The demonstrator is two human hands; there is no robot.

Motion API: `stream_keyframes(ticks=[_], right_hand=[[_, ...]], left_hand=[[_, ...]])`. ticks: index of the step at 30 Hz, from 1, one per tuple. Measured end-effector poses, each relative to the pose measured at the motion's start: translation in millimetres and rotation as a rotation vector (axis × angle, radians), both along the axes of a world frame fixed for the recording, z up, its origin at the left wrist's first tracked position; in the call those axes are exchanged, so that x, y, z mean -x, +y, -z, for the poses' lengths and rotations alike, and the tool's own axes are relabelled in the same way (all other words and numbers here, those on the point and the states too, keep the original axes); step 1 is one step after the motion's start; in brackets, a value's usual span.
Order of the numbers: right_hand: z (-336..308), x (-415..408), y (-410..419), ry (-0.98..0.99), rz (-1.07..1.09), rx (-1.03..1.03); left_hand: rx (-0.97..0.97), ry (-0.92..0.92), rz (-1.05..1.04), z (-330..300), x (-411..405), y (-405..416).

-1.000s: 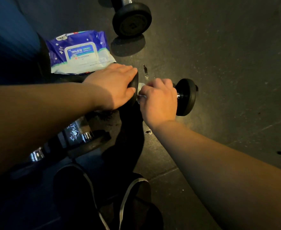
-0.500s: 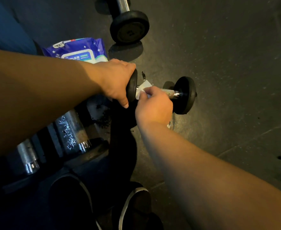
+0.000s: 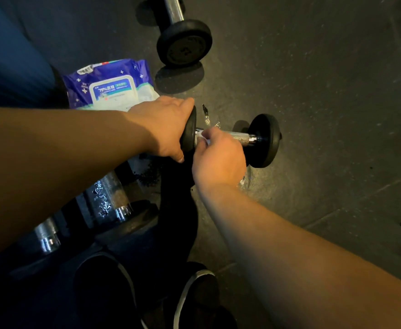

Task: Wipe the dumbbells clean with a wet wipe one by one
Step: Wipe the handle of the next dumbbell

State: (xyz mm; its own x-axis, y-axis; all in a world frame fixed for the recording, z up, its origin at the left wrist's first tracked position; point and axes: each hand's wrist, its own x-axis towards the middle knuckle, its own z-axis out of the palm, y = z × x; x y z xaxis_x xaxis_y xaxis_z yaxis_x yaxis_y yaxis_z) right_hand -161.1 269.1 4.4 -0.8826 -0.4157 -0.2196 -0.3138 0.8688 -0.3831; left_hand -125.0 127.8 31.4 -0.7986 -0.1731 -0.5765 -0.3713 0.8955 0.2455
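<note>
1. The blue-and-white soft pack of wet wipes (image 3: 110, 85) bore a label reading "75%"; the other print was not legible.
2. The black-ended dumbbell with a chrome handle (image 3: 263, 140) lay on the dark rubber floor (image 3: 325, 91).
3. The left hand (image 3: 165, 128) grasped its near end plate.
4. The right hand (image 3: 218, 157) pinched a white wet wipe (image 3: 203, 138) against the handle.

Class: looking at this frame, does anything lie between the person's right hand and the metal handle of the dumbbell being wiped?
Only the white wet wipe, which the right hand pinches against the chrome handle of the black-ended dumbbell. Nothing else visible intervenes.
</note>
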Motion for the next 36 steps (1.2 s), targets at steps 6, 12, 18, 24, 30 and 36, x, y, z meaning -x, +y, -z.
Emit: stream_keyframes(ticks=[6, 12, 18, 24, 30, 36], right_hand=[[7, 8, 10, 0.468, -0.361, -0.018], [4, 17, 12, 0.483, -0.453, -0.021], [14, 11, 36, 0.340, -0.698, -0.117], [1, 15, 41, 0.239, -0.795, -0.209], [-8, 27, 20, 0.017, -0.794, -0.334], [-18, 32, 16, -0.235, -0.753, -0.363]], left_hand=[[0.019, 0.032, -0.034, 0, -11, 12], [0.024, 0.033, -0.047, 1, -13, 15], [0.020, 0.040, -0.058, 1, -15, 17], [0.002, 0.054, -0.050, 3, -26, 23], [0.033, 0.200, -0.045, 2, -57, 49], [0.027, 0.324, -0.056, 1, -79, 65]])
